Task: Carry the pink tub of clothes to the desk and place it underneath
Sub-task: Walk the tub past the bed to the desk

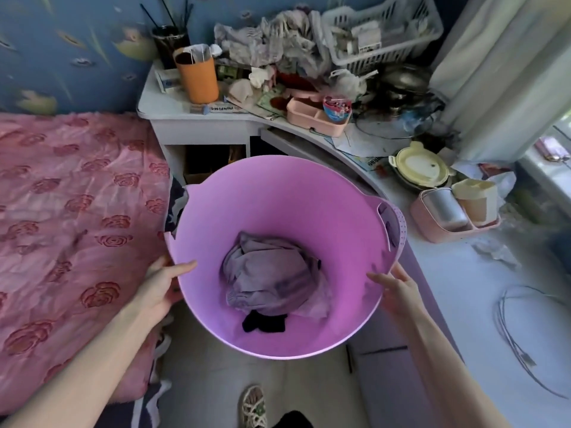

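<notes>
The pink tub (278, 199) is held up in the middle of the view, tilted toward me, above the floor between the bed and the desk. Crumpled lilac clothes (272, 279) and a small black garment (262, 323) lie in its bottom. My left hand (160, 285) grips the tub's left rim, thumb inside. My right hand (398, 288) grips the right rim, thumb inside. The white curved desk (197, 122) stands straight ahead and runs round to the right; a dark opening under it shows just behind the tub's far rim.
A bed with a pink rose-patterned cover (71, 217) fills the left. The desk top is crowded: an orange cup (197, 78), a white basket (383, 29), pink trays (318, 115), a yellow lidded bowl (417, 165), a cable (519, 344). My sandalled foot (253, 406) stands on pale floor.
</notes>
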